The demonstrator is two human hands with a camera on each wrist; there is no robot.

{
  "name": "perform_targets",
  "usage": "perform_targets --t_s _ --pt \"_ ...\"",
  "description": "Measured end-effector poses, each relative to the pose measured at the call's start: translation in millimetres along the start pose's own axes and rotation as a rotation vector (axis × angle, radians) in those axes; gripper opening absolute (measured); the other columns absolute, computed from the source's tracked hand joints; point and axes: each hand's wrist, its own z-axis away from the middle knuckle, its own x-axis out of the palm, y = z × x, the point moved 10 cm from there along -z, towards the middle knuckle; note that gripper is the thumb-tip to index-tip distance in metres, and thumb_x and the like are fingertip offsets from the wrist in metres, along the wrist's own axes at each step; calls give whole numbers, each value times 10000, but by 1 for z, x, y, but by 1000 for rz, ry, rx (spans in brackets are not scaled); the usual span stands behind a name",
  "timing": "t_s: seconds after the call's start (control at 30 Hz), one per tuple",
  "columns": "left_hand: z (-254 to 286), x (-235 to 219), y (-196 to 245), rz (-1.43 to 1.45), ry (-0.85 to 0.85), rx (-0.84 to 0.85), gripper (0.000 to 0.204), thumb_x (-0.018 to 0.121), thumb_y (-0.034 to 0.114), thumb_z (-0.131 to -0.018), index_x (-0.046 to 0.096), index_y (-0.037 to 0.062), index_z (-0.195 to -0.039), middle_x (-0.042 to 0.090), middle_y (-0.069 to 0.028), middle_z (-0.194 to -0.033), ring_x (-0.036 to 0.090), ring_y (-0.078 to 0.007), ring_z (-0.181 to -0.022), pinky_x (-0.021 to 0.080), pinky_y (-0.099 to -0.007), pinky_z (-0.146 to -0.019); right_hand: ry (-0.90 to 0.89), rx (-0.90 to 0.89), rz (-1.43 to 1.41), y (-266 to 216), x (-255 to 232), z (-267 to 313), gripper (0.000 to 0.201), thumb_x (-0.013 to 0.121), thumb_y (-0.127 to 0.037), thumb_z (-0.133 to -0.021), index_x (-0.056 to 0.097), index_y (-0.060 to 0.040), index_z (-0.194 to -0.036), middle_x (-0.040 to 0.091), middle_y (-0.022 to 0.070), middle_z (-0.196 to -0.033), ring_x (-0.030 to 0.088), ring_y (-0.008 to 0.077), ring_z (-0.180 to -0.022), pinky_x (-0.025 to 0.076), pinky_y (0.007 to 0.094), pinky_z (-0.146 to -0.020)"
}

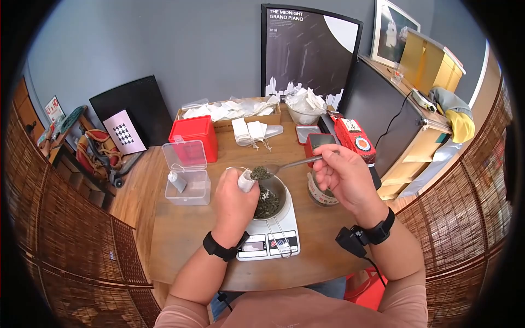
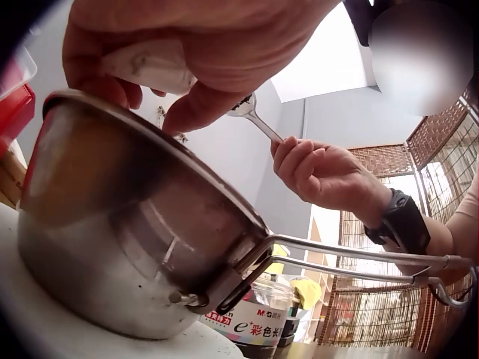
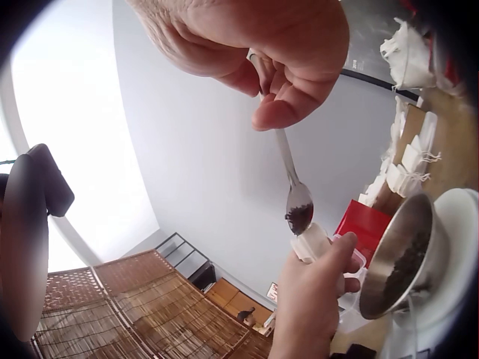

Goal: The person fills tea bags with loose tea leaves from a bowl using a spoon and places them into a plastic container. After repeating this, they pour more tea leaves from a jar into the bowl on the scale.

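My left hand point(image 1: 234, 199) holds a small white cloth pouch point(image 1: 245, 182), its mouth upward, over the left rim of a metal pan point(image 1: 286, 201). Dried green leaves point(image 1: 268, 206) lie in the pan, which stands on a white kitchen scale point(image 1: 292, 224). Between thumb and fingers, my right hand point(image 1: 350, 177) pinches a metal spoon point(image 1: 301, 162) by its handle. The spoon's bowl, heaped with dried leaves point(image 1: 261, 173), is right at the pouch mouth. In the right wrist view, the spoon tip point(image 3: 299, 217) points down at the pouch point(image 3: 311, 242).
Left of the pan, an open clear plastic box point(image 1: 191, 195) holds a filled pouch point(image 1: 177, 182). Behind it stands a red box point(image 1: 191, 134). Flat white pouches point(image 1: 249, 131) lie before a cardboard tray point(image 1: 221, 124) of white pouches. A round jar point(image 1: 320, 194) stands below my right hand.
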Motion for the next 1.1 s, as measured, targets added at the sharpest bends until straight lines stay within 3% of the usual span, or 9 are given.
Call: perform_targets --t_s 0.63,0.9,1.1 --pt "0 2 -7 -1 -18 -40 198 702 56 -686 524 -12 -740 567 -167 -748 569 -342 -718 448 -393 -638 -72 -82 416 -28 55 1 179 517 -135 -924 580 23 -981 600 43 -771 564 70 -606 461 201 -514" --pt "0 12 -19 132 -53 -94 163 682 75 -725 546 -13 -741 547 -98 -657 520 -172 -619 428 -313 -595 -138 -85 650 -47 86 -6 184 527 -153 -925 588 20 -945 607 27 -740 561 63 -592 458 201 -494" --pt "1 18 -19 163 -88 -122 153 675 87 -732 564 -17 -749 566 -105 -659 531 -176 -611 434 -317 -591 -139 -70 711 -50 87 -9 196 532 -159 -917 589 27 -937 611 28 -730 564 65 -586 460 203 -494"
